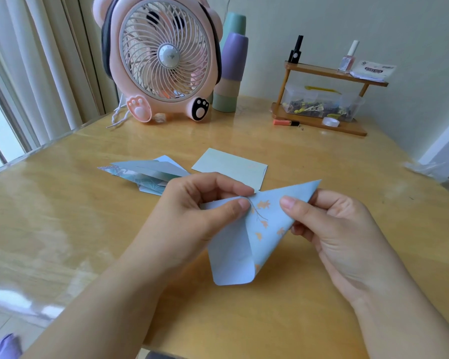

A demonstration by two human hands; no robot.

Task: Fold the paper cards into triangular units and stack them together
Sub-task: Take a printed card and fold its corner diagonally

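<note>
A light blue paper card (pixel 259 234) with orange leaf prints is held above the wooden table (pixel 62 203), partly folded, one flap curling down toward me. My left hand (pixel 192 216) pinches its left part between thumb and fingers. My right hand (pixel 329 226) pinches its right corner, thumb on top. Behind them, a pile of folded triangular units (pixel 145 172) in blue and teal lies on the table, and a flat pale green card (pixel 231 167) lies to its right.
A pink bear-shaped fan (pixel 163 58) stands at the back, with stacked cups (pixel 231 68) beside it. A small wooden shelf (pixel 327 99) at the back right holds bottles, a clear box and tape. An orange marker (pixel 285 123) lies before it. Curtains hang on the left.
</note>
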